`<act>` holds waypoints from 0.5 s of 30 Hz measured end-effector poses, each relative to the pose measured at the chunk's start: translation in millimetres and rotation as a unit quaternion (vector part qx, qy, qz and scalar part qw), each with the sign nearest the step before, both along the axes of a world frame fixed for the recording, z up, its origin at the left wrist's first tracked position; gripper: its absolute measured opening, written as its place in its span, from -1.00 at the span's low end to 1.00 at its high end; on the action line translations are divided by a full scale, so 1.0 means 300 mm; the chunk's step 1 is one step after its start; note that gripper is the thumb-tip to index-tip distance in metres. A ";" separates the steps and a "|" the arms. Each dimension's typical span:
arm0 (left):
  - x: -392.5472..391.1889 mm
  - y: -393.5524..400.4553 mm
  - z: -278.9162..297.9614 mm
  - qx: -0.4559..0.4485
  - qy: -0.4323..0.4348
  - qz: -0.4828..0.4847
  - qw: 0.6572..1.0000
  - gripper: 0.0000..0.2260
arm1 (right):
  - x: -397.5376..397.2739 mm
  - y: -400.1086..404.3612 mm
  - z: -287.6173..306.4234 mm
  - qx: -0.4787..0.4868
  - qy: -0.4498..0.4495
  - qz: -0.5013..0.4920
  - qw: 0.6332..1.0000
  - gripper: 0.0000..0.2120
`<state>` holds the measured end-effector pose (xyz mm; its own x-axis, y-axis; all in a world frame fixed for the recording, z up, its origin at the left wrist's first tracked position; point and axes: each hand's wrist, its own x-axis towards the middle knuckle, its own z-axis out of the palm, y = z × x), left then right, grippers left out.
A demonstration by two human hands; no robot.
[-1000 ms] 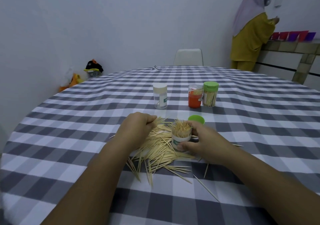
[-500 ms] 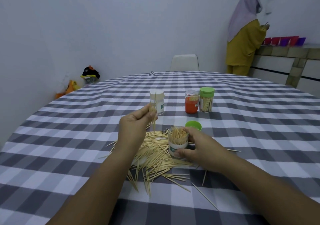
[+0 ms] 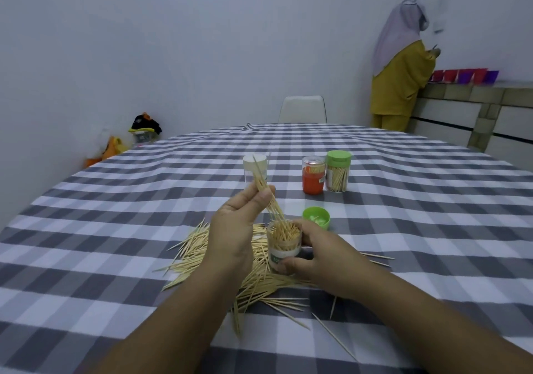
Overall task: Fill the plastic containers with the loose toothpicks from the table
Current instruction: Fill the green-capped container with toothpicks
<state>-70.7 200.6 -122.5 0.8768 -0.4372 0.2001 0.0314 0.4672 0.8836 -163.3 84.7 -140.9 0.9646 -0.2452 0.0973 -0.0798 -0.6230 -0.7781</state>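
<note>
A pile of loose toothpicks (image 3: 202,254) lies on the checked tablecloth in front of me. My right hand (image 3: 320,254) grips an open clear plastic container (image 3: 284,244) that stands upright amid the pile, packed with toothpicks. My left hand (image 3: 233,229) pinches a small bundle of toothpicks (image 3: 266,193), tilted, its lower tips at the container's mouth. The container's green lid (image 3: 316,217) lies upside down just behind it.
Farther back stand a white-capped container (image 3: 255,168), an orange-based one (image 3: 313,175) and a green-capped one (image 3: 338,171) with toothpicks inside. Stray toothpicks (image 3: 334,336) lie near the front right. A white chair (image 3: 302,108) stands beyond the table; a person (image 3: 399,65) stands at a counter.
My left hand lifted a bundle of toothpicks off the pile and brought it over to the container's mouth. My right hand kept its hold on the container.
</note>
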 end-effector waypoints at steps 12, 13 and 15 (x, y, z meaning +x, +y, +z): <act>-0.010 -0.031 -0.060 0.105 -0.011 -0.046 0.993 -0.85 | 0.000 -0.029 0.004 -0.021 0.004 -0.034 0.999 -0.48; -0.010 -0.030 -0.063 0.115 -0.017 -0.047 0.992 -0.85 | -0.001 -0.029 0.005 -0.022 0.009 -0.035 0.999 -0.50; -0.012 -0.026 -0.064 0.124 -0.023 -0.049 0.991 -0.87 | -0.002 -0.027 0.007 -0.023 0.015 -0.037 0.999 -0.50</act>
